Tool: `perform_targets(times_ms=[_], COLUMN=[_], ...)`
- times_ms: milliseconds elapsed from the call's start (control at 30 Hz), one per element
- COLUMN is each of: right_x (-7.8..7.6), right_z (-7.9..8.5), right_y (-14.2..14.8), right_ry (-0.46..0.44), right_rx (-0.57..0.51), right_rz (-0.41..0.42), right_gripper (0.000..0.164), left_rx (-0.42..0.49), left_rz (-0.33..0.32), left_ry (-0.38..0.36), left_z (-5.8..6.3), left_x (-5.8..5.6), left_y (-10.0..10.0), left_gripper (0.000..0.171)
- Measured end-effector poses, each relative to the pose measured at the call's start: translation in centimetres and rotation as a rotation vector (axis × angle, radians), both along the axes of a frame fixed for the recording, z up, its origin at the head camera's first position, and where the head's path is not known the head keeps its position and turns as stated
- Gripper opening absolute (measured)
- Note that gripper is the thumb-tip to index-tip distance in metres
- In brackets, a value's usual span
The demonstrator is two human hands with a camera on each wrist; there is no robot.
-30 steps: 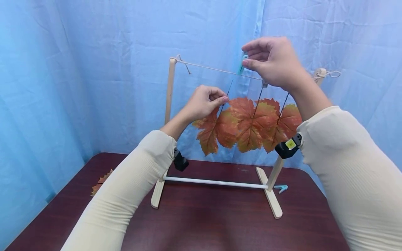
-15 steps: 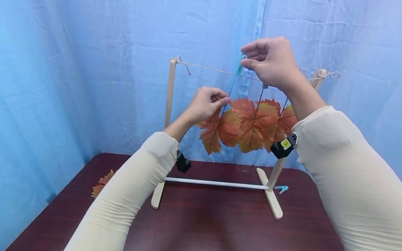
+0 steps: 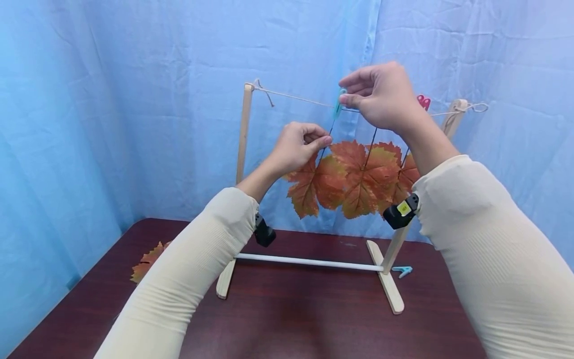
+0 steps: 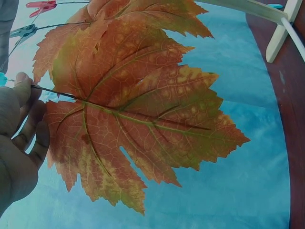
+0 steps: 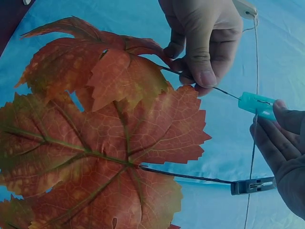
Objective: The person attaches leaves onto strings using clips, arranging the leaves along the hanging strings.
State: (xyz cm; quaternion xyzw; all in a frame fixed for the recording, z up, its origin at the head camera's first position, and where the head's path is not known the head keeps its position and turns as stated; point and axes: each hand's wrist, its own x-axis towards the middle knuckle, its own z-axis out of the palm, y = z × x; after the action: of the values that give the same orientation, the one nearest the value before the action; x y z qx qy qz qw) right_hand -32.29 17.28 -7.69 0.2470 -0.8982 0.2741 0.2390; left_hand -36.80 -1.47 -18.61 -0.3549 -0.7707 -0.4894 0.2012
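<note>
Leaf (image 3: 307, 192) at the cord (image 3: 298, 98), stem (image 4: 59, 93) meeting the teal peg (image 3: 339, 104)

Orange with green patches, lobed; leftmost of three along the line. Left hand (image 3: 296, 147) pinches the stem between thumb and fingertips, blade hanging free. Right hand (image 3: 385, 97), farther right, pinches the teal peg at its handle end.

Change over the last second: right hand has come down with the peg; left hand has edged right. Gap between stem tip and peg has closed, the two now meeting at the cord. Red peg (image 3: 423, 102) has come into view beyond the right wrist.

Reading: leaf, peg and cord share one spot, so work looks to be at the fastening itself. Whether the peg already clamps both cord and stem, cannot tell. With the stem in the fingers, the peg probably does not bear the leaf alone.

Around: middle leaf (image 3: 365, 177) to the right, stem in a grey peg (image 5: 240, 187); right-hand leaf (image 3: 407, 179) partly behind it. Wooden frame (image 3: 244, 132) carries the cord. On the surface (image 3: 305, 309), loose leaf (image 3: 148, 262) at left, blue peg (image 3: 402, 271) at right.
</note>
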Motion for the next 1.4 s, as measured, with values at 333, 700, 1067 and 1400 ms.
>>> perform_targets(times_ms=[333,700,1067,1400], right_x=[-0.02,-0.03,-0.23,-0.28], right_z=[-0.22,-0.02,-0.29,-0.36], right_y=[-0.06,-0.17,-0.11,-0.05], right_ry=[-0.029,-0.042,-0.079,-0.121], right_rx=[0.032,0.036,0.025,0.037], right_rz=[0.01,0.019,0.032,0.055], right_gripper=[0.034,0.034,0.035,0.038], left_rx=[0.029,0.121,0.171,0.175], left_rz=[0.028,-0.022,-0.048,-0.047], left_ry=[0.046,-0.023,-0.031,-0.017], left_z=[0.01,-0.06,-0.15,-0.22], left_x=[0.14,0.26,0.05,0.07], left_y=[0.26,0.52,0.79,0.84], left_gripper=[0.024,0.027,0.025,0.024])
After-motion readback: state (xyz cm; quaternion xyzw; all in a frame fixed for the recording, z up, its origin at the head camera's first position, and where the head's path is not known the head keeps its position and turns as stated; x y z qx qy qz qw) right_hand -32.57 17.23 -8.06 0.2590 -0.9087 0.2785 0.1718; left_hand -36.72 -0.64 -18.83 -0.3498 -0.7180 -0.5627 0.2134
